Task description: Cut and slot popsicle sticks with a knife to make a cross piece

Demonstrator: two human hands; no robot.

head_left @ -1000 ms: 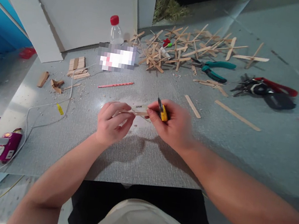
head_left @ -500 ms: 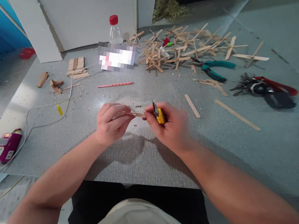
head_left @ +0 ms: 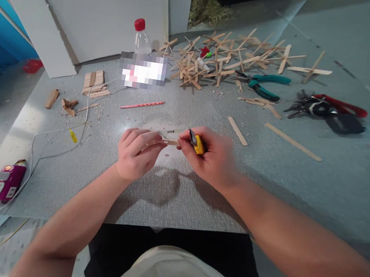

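Note:
Near the middle of the grey table, my left hand pinches the left end of a small wooden stick. My right hand is wrapped round a yellow utility knife, and its thumb and fingertips also touch the stick's right end. The knife's dark tip points up and to the left. Just behind the fingers a ruler lies on the table, partly hidden by both hands. A red striped pencil lies farther back.
Crossed wooden sticks are heaped at the back, near teal pliers and a red-handled tool. A bottle stands back left, with stacked sticks in front. A cable and purple box are left. Loose sticks lie right.
My left hand has shifted very slightly to the left, still pinching the stick. My right hand keeps its hold on the knife in almost the same place.

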